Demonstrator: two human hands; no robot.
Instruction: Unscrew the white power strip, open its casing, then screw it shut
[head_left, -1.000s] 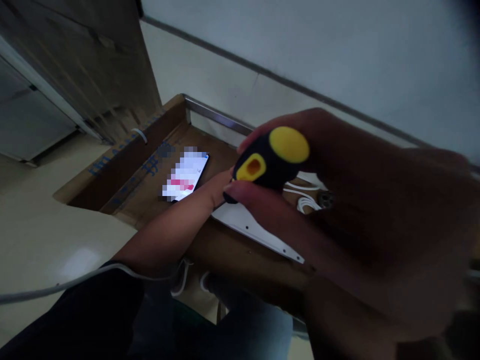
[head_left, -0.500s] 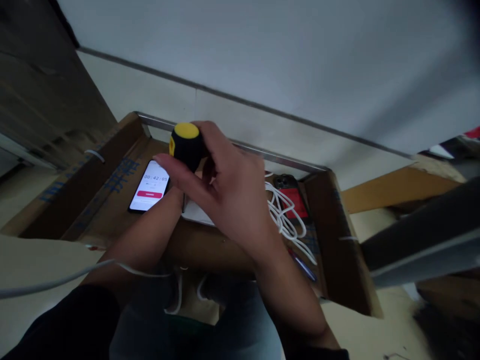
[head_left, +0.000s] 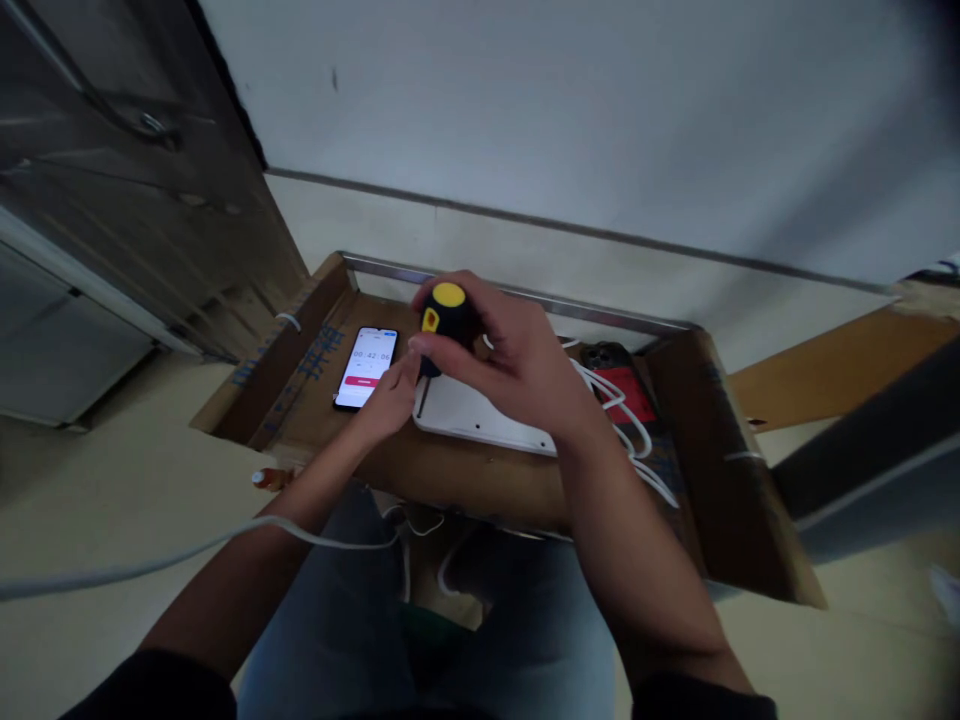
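Note:
In the head view, my right hand is wrapped round the black and yellow handle of a screwdriver, whose yellow end cap points up at me. The shaft is hidden below the handle. Close under it, my left hand has its fingers pressed together near the handle's lower end. What those fingertips hold, if anything, I cannot make out. Beneath both hands lies a flat white panel or device with small dark holes along its near edge, partly covered by my right hand.
A cardboard-lined tray carries a lit phone running a timer on the left. Looped white cable and a dark phone with a red part lie on the right. A grey cable crosses my left forearm.
The view has shifted, so the tray sits farther right. My left hand, earlier mostly hidden behind the right, now shows beside the handle. More of the white panel is visible.

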